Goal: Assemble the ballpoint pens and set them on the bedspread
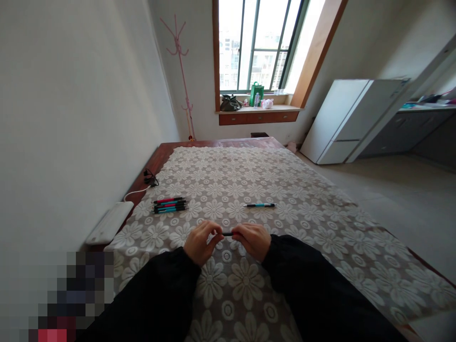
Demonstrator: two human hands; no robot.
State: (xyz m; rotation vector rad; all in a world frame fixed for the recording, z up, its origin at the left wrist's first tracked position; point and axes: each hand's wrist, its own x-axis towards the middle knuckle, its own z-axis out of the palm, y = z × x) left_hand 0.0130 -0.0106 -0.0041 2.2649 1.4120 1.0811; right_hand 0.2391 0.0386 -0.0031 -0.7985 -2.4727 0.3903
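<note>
I see a slim dark pen (227, 233) lying level, crosswise to my view, just above the flower-patterned cloth at the near middle of the tabletop. Only its short black middle section shows; both ends are hidden inside the fingers of my left hand (200, 245) and my right hand (253, 240), which pinch it from either side, so I cannot tell its full colour.

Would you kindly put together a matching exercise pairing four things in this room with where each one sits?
Things:
1. bundle of pens
2. single teal pen
3. small dark pen part
4. green bag

Places:
A. on the window sill
B. held between left hand and right hand
C. on the tablecloth, near the wall
D. alone on the tablecloth, beyond the hands

Pairs: 1-C, 2-D, 3-B, 4-A
</note>
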